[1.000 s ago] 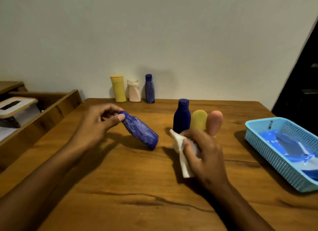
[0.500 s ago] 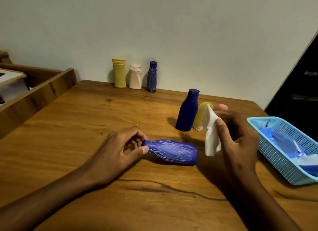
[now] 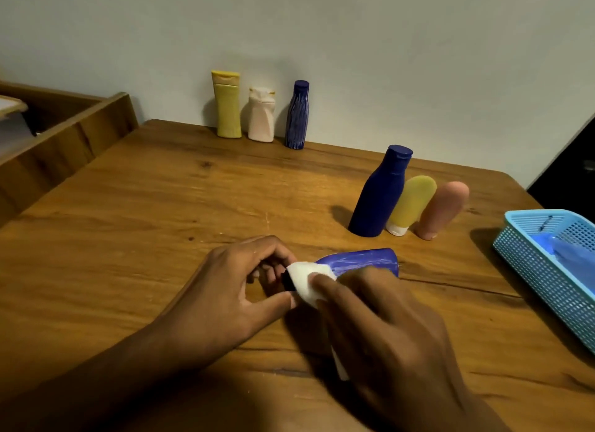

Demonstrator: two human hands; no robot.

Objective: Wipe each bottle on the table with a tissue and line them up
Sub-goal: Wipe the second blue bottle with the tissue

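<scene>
A blue streaked bottle [image 3: 363, 261] lies on its side on the wooden table [image 3: 161, 206], base to the right. My left hand [image 3: 238, 290] pinches its cap end. My right hand [image 3: 380, 322] holds a white tissue [image 3: 307, 282] and presses it on the bottle's neck. By the wall stand a yellow bottle [image 3: 228, 104], a cream bottle [image 3: 261, 115] and a blue streaked bottle [image 3: 297, 115] in a row. To the right stand a plain dark blue bottle [image 3: 380, 193], a yellow tube [image 3: 410, 203] and a pink tube [image 3: 442, 208], side by side.
A light blue plastic basket [image 3: 547, 270] with blue items inside sits at the table's right edge. A wooden shelf unit [image 3: 64, 135] borders the table on the left. The wall runs along the far edge.
My right hand has come down and left from beside the standing bottles and now presses the tissue on the lying bottle's neck. The bottle has gone from tilted to lying flat.
</scene>
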